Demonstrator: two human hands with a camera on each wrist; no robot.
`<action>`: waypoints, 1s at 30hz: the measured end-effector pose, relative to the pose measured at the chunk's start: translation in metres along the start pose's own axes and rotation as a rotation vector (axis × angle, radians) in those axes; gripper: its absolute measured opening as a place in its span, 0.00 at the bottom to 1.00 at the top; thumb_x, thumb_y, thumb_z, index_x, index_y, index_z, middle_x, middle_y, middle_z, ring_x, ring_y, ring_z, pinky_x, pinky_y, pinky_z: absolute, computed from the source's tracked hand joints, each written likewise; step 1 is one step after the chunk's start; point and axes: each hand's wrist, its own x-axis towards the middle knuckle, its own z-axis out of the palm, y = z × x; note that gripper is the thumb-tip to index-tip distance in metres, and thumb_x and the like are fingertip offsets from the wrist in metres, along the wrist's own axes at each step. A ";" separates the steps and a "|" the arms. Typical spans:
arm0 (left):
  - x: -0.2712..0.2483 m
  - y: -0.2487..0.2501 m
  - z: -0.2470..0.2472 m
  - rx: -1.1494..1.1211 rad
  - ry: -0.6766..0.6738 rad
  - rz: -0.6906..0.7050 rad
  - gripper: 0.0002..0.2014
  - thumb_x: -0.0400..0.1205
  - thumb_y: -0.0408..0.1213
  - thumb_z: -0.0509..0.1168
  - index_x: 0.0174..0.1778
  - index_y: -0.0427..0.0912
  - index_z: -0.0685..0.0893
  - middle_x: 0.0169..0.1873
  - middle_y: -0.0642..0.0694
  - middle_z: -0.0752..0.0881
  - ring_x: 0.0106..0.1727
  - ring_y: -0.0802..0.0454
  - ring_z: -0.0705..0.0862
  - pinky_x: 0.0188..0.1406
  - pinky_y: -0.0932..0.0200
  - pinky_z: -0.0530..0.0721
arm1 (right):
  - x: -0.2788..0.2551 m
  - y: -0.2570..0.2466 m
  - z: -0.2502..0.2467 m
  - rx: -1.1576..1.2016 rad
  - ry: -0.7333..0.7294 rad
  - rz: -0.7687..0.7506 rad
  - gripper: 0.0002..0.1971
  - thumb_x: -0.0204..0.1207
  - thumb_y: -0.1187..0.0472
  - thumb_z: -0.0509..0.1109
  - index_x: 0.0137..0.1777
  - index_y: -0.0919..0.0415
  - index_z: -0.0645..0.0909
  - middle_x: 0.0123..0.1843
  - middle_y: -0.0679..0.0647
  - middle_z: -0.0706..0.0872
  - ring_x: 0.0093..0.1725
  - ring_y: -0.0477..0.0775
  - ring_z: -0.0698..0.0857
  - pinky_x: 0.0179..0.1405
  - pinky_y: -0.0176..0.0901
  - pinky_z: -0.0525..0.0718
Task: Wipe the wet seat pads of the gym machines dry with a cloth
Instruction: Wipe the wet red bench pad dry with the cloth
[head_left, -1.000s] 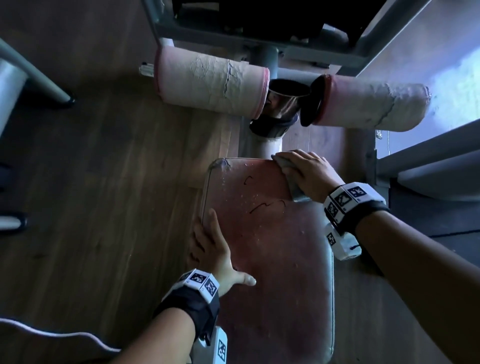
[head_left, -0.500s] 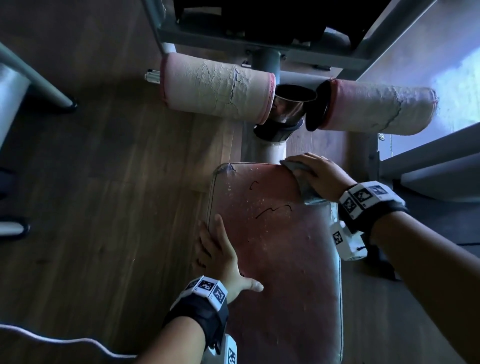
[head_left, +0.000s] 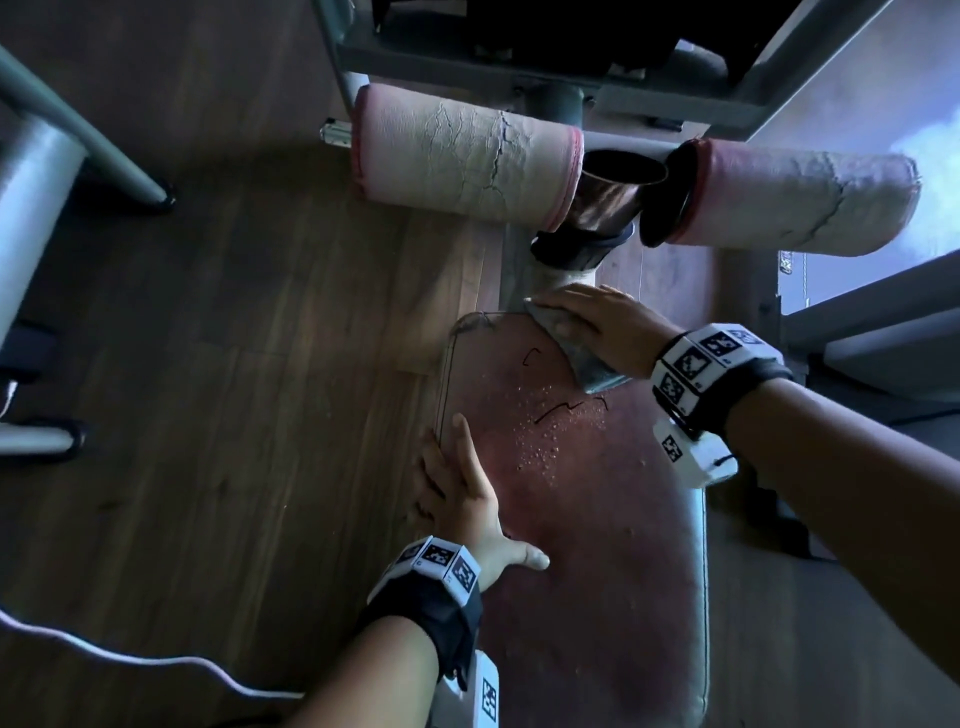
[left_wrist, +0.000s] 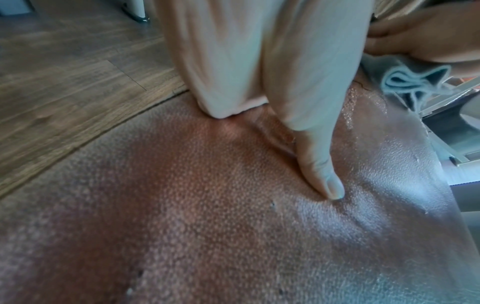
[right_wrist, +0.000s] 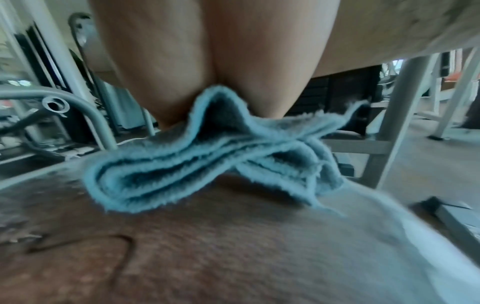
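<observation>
A worn reddish seat pad (head_left: 582, 545) fills the lower middle of the head view, with water droplets (head_left: 545, 436) on its far half. My right hand (head_left: 597, 327) lies flat on a folded blue-grey cloth (head_left: 592, 364) and presses it onto the pad's far edge. In the right wrist view the cloth (right_wrist: 207, 164) bunches out from under my palm onto the pad (right_wrist: 207, 257). My left hand (head_left: 457, 493) rests flat on the pad's left edge with its fingers straight and the thumb (left_wrist: 322, 176) spread on the leather. It holds nothing.
Two cracked pink roller pads (head_left: 462, 161) (head_left: 789, 202) hang just beyond the seat on a grey machine frame (head_left: 550, 104). Another machine's leg (head_left: 104, 156) stands at the far left on the wooden floor. A white cable (head_left: 130, 660) lies at the lower left.
My right hand has slid the cloth a little to the left along the pad's far edge. My left hand has stayed in place on the left edge.
</observation>
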 end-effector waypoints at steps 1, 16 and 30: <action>-0.001 0.000 0.000 0.004 0.002 -0.002 0.85 0.48 0.67 0.82 0.72 0.51 0.12 0.78 0.35 0.23 0.84 0.34 0.40 0.81 0.40 0.54 | -0.003 0.006 -0.001 0.018 0.008 0.004 0.19 0.87 0.54 0.57 0.77 0.44 0.72 0.73 0.45 0.78 0.71 0.53 0.75 0.74 0.54 0.70; -0.001 -0.001 -0.001 -0.015 -0.032 0.003 0.83 0.52 0.65 0.82 0.71 0.52 0.11 0.79 0.36 0.24 0.84 0.35 0.39 0.80 0.38 0.53 | 0.047 -0.038 0.003 0.065 -0.130 -0.039 0.21 0.83 0.58 0.64 0.75 0.45 0.74 0.74 0.45 0.76 0.73 0.51 0.73 0.73 0.43 0.66; -0.002 0.000 -0.003 0.014 -0.027 0.021 0.83 0.52 0.67 0.81 0.71 0.49 0.11 0.79 0.34 0.26 0.84 0.34 0.40 0.80 0.40 0.54 | 0.037 -0.025 -0.002 0.054 -0.135 0.075 0.20 0.85 0.55 0.61 0.76 0.46 0.73 0.76 0.50 0.75 0.76 0.55 0.71 0.76 0.47 0.64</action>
